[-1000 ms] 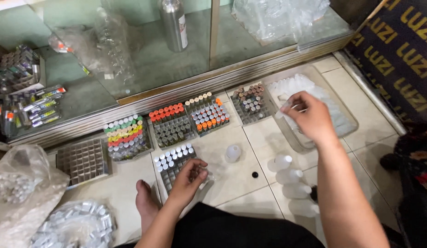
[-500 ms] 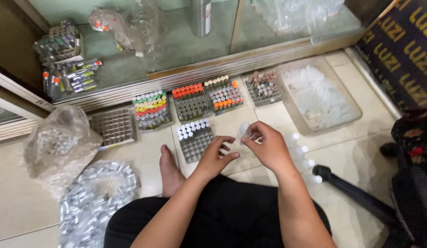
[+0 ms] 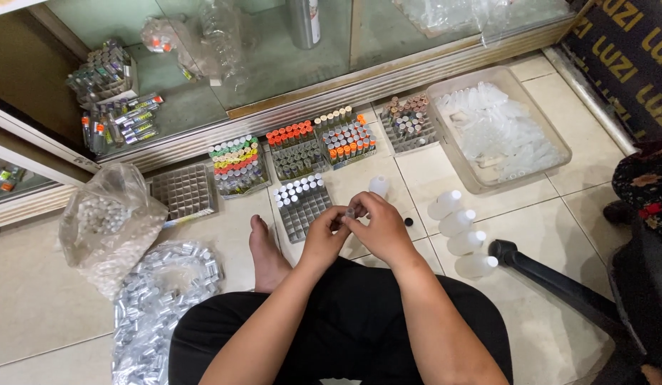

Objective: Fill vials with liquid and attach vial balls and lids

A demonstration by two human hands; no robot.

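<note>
Both hands meet over the floor tiles: the left hand (image 3: pixel 324 239) and right hand (image 3: pixel 377 228) pinch a small vial (image 3: pixel 350 212) between their fingertips, apparently fitting its cap. The grey tray (image 3: pixel 302 207) lies at 11 o'clock; slotting the vial there likely needs careful aim.

pale tiled floor (image 3: pixel 32 285) before a glass-fronted cabinet (image 3: pixel 274 64).
</note>
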